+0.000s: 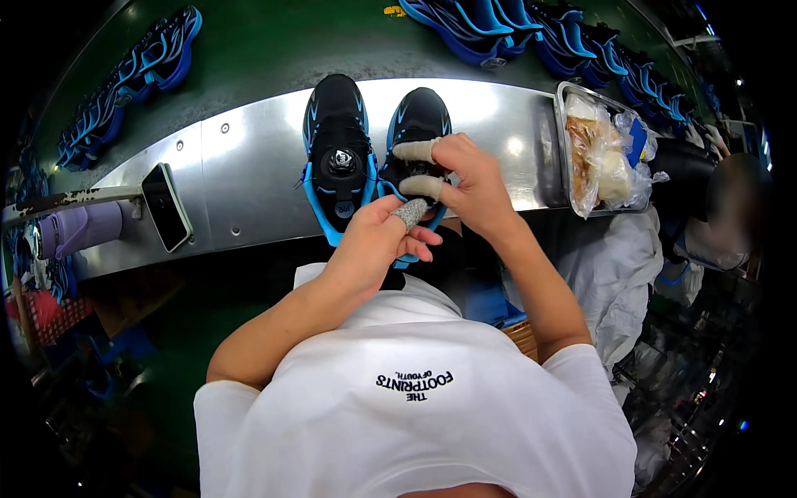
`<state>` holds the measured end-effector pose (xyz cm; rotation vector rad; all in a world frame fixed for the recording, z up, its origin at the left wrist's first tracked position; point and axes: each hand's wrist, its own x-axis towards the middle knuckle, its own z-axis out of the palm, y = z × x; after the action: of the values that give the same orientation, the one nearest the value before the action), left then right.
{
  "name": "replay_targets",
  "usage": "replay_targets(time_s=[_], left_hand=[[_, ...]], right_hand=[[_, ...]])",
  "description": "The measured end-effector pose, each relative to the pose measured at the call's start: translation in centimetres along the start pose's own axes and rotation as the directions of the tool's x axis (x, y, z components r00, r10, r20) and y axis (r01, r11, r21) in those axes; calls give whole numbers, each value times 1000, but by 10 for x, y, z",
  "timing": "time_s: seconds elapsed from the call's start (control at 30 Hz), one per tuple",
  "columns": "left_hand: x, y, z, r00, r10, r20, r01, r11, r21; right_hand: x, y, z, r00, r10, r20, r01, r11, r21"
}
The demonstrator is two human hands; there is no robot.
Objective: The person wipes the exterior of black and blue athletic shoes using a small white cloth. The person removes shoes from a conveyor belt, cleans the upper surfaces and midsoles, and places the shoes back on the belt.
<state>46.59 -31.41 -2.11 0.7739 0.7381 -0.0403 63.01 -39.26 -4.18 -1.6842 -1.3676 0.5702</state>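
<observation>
Two black sneakers with bright blue trim stand side by side, toes pointing away from me. The left sneaker shows a round dial on its tongue and stands untouched. Both hands are at the right sneaker. My right hand, with beige finger covers on thumb and index finger, grips over its tongue from the right. My left hand is closed at its collar, a grey-wrapped digit pressed near the opening and the other fingers curled over the heel. The fingers hide most of the tongue and whatever lies between them.
A metal ledge borders a green work surface. Rows of similar sneakers lie farther off, left and right. A phone and a purple cup are at left. At right stands a metal tray with plastic-bagged items.
</observation>
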Motion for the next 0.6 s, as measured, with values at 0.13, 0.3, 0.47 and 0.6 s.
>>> replay_targets(time_s=[0.13,0.3,0.47,0.6], left_hand=[[-6,-1,0,998,-56,-13,57,989,133],[-3,-20,-17,917,392,77,-338,657,674],[-3,-25,-16,865,496,70,-376,551,745],[-4,-6,-13,976,218,-5,-186,846,500]], right_hand=[[2,2,-6,992,94,81,-108,975,193],[15,1,-7,975,-147,170,139,989,60],[23,-1,-7,915,-66,397,112,989,-93],[11,16,-26,951,33,306,-108,967,232]])
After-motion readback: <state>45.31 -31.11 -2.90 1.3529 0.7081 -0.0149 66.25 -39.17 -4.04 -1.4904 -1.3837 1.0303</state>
